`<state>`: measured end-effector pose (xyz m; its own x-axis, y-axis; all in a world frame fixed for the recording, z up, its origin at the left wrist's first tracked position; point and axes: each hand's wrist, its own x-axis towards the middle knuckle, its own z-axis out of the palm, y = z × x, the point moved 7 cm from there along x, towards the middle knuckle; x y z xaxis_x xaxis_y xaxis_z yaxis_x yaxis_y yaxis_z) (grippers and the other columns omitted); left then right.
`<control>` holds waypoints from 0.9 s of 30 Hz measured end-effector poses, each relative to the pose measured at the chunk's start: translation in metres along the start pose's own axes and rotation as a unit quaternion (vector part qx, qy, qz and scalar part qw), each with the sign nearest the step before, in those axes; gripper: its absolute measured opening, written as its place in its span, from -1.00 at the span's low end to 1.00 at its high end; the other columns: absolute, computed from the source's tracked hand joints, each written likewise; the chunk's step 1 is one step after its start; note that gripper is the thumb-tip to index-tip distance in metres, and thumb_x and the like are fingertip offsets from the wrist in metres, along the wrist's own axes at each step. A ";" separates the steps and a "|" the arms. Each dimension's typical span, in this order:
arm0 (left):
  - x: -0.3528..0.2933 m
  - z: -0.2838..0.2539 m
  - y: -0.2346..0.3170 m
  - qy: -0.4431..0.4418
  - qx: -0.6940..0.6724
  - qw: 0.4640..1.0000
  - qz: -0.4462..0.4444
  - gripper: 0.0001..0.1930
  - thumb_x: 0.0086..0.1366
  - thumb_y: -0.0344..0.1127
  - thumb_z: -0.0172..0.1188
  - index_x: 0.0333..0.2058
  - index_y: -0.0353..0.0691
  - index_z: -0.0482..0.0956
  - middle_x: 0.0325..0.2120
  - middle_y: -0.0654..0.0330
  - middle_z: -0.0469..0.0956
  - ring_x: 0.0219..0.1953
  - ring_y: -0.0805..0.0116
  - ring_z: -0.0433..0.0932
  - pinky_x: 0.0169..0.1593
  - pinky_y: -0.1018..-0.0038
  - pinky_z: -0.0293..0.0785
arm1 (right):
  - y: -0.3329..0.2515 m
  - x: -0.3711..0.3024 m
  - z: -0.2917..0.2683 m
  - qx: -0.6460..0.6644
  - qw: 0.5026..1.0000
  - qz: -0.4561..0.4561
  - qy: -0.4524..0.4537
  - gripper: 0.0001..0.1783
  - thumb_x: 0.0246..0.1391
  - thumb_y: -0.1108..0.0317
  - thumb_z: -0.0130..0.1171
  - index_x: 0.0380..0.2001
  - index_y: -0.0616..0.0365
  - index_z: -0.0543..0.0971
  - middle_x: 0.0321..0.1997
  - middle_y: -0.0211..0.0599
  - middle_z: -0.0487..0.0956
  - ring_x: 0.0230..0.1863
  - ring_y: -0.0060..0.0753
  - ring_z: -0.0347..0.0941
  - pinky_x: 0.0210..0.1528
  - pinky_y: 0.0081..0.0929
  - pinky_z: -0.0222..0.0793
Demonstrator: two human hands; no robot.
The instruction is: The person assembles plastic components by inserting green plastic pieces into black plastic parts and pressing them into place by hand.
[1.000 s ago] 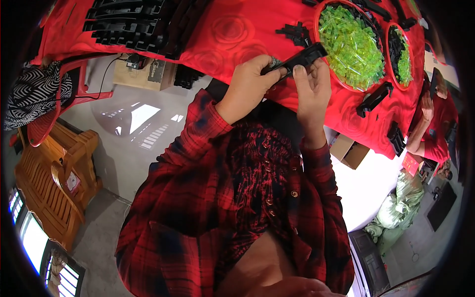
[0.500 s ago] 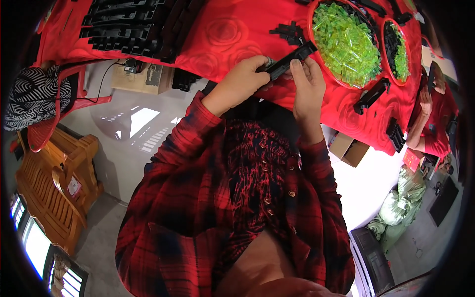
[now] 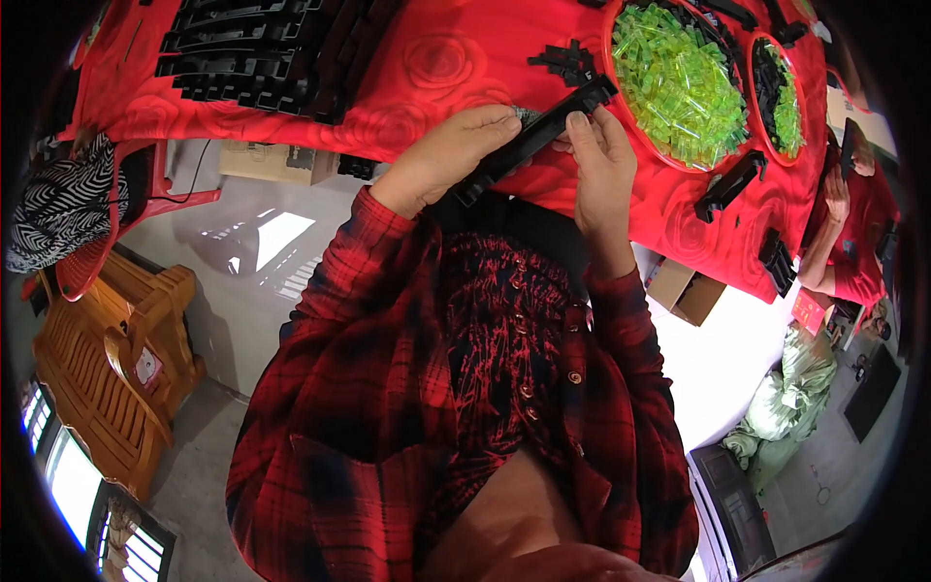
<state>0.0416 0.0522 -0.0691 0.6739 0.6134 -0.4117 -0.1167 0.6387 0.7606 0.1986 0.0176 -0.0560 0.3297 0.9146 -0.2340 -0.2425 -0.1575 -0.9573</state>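
Red cloth (image 3: 441, 63) is covering the counter, and just over its near edge a long black plastic part (image 3: 531, 142) is slanting between the person's two hands, its upper end pointing to the right. The right hand (image 3: 603, 160) is clamping its thumb and fingers on the part close to that end. The left hand (image 3: 441, 155) is lying along the part's other side with the thumb stretched out; whether its fingers are gripping the part, I cannot tell, since they are mostly hiding behind it. Something greyish is showing by the left fingertips, too small to make out.

A large red basin (image 3: 608, 60) full of green translucent pieces (image 3: 679, 87) is standing right by the part's upper end; whether they are touching is unclear. Small black pieces (image 3: 565, 62) are lying just left of it. A smaller red basin (image 3: 753, 70) is standing to its right, and two loose black parts (image 3: 730, 187) (image 3: 776, 264) are resting nearer the counter's edge. On the left, a stack of black parts (image 3: 262, 58) is running out of the picture at the top. Below the counter, a cardboard box (image 3: 684, 291) is showing only partly. At the far right, another person (image 3: 863, 233) is holding a dark object, bent and dimmed by the lens rim.
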 end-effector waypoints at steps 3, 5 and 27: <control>-0.001 0.004 0.001 -0.007 0.006 1.000 -0.005 -0.72 0.45 -0.19 0.07 -0.08 -0.30 0.55 -0.33 0.40 0.51 -0.27 0.66 0.42 -0.18 0.67 0.37 | -0.002 0.000 0.001 -0.005 1.000 -0.001 -0.005 -0.60 0.29 0.35 0.16 0.09 0.39 0.43 -0.17 -0.32 0.58 -0.17 -0.53 0.51 -0.10 -0.53 0.45; -0.002 0.009 0.003 -0.021 0.072 0.997 0.000 -0.67 0.40 -0.21 0.15 -0.01 -0.33 0.51 -0.29 0.36 0.50 -0.24 0.63 0.41 -0.15 0.63 0.37 | -0.003 0.000 0.000 -0.009 1.000 0.000 0.000 -0.57 0.28 0.33 0.17 0.10 0.39 0.41 -0.18 -0.33 0.58 -0.17 -0.53 0.50 -0.09 -0.53 0.44; -0.005 0.003 0.054 0.056 0.451 0.880 0.134 -0.66 0.31 -0.30 0.20 -0.01 -0.38 0.49 -0.26 -0.04 0.49 -0.17 0.06 0.50 -0.09 0.34 0.39 | -0.102 0.018 -0.080 -0.335 0.889 -0.259 0.177 -0.83 0.22 0.43 0.19 -0.17 0.28 0.55 -0.30 -0.27 0.59 -0.41 -0.49 0.50 -0.40 -0.51 0.42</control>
<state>0.0346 0.0819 -0.0245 0.6276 0.7607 -0.1659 0.4016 -0.1338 0.9060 0.3019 0.0203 0.0242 0.5333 0.7738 0.3417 0.5835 -0.0440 -0.8109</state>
